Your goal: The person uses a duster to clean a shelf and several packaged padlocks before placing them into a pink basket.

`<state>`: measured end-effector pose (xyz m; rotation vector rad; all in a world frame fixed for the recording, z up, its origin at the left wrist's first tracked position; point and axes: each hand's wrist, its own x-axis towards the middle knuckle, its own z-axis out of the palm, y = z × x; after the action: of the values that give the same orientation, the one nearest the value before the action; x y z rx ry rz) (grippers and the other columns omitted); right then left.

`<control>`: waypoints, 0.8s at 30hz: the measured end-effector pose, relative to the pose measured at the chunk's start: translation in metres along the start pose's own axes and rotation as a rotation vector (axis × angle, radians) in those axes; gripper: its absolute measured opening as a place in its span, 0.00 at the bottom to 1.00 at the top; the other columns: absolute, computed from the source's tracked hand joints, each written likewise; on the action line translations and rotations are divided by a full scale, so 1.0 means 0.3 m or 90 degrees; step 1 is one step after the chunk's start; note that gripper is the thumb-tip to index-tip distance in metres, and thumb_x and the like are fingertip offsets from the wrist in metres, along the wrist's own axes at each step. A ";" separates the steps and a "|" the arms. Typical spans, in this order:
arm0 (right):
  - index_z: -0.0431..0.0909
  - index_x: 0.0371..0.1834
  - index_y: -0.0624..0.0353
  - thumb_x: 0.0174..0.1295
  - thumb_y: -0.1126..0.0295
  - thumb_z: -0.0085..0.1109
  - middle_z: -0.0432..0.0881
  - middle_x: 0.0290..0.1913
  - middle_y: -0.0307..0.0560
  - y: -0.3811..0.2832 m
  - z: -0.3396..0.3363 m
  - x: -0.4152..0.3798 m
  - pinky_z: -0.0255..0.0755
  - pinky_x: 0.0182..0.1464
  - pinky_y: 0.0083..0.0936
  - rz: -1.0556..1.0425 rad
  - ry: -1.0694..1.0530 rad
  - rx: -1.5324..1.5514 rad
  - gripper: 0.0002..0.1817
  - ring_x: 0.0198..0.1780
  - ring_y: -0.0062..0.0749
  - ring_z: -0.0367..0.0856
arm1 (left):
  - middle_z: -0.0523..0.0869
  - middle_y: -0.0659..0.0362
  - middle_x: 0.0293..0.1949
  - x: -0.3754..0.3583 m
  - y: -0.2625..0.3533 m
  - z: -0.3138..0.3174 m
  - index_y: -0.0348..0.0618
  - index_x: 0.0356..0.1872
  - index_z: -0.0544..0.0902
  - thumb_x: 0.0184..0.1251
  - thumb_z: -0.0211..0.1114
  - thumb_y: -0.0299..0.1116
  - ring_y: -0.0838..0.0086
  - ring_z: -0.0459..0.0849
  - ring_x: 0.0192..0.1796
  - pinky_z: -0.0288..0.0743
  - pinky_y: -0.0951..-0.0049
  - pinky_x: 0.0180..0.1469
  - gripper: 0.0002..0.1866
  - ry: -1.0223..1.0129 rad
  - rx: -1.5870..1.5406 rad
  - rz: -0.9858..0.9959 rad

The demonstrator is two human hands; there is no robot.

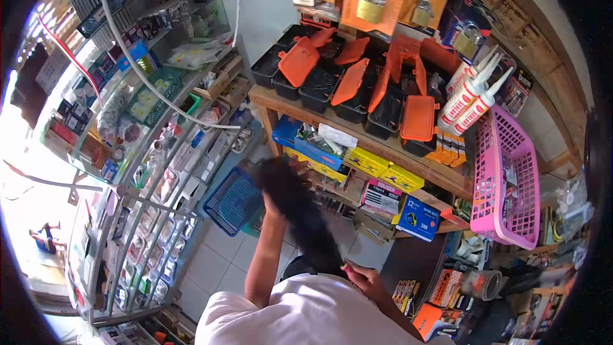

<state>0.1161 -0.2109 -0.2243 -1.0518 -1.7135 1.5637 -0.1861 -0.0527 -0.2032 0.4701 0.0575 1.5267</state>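
Note:
A long, dark, fluffy duster [310, 227] slants across the middle of the head view, its shape smeared by motion. My right hand [362, 279], low and close to my white shirt, is closed around its reddish handle end. Toward the far end of the duster is my left hand [272, 206], mostly hidden behind the dark fibres. Some of its fingers show faintly beyond them, too blurred to tell their grip. Just past the duster stands the wooden shelf unit [306, 107], with a blue box [316, 148] of small items on its lower level.
Black bins [317, 94] with orange lids line the shelf top, beside white sealant tubes [471, 103] and a pink basket [488, 188]. Padlocks [370, 7] hang above. A blue crate [233, 199] sits on the tiled floor, left of the duster. Glass display shelves [163, 156] stand at left.

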 end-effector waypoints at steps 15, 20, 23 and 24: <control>0.74 0.62 0.64 0.71 0.73 0.52 0.74 0.32 0.32 0.148 -0.088 -0.130 0.62 0.30 0.13 0.102 0.049 0.182 0.18 0.28 0.12 0.67 | 0.78 0.53 0.59 -0.035 -0.214 0.029 0.43 0.65 0.70 0.76 0.44 0.49 0.58 0.78 0.59 0.70 0.53 0.62 0.26 0.242 0.197 -0.026; 0.75 0.60 0.66 0.71 0.72 0.51 0.74 0.31 0.33 0.116 -0.126 -0.145 0.61 0.28 0.14 0.112 0.114 0.257 0.17 0.27 0.13 0.66 | 0.75 0.55 0.63 0.065 -0.266 0.133 0.45 0.67 0.68 0.75 0.44 0.52 0.56 0.77 0.59 0.70 0.50 0.63 0.28 0.261 0.020 -0.019; 0.75 0.60 0.66 0.71 0.72 0.52 0.74 0.31 0.33 0.167 -0.156 -0.162 0.61 0.28 0.14 0.056 0.113 0.185 0.17 0.26 0.13 0.66 | 0.76 0.55 0.62 0.050 -0.280 0.024 0.45 0.67 0.68 0.76 0.42 0.53 0.60 0.77 0.60 0.69 0.58 0.65 0.28 0.086 0.049 -0.124; 0.75 0.61 0.66 0.71 0.72 0.52 0.74 0.31 0.33 0.167 -0.147 -0.160 0.61 0.27 0.14 0.065 0.159 0.183 0.17 0.26 0.13 0.66 | 0.76 0.55 0.62 0.053 -0.277 0.040 0.45 0.67 0.68 0.76 0.42 0.53 0.60 0.77 0.60 0.69 0.58 0.65 0.28 0.086 0.055 -0.130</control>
<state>0.1859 -0.2287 -0.2634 -1.1430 -1.2450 1.6076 -0.1027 -0.0383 -0.2155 0.4159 0.2701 1.3570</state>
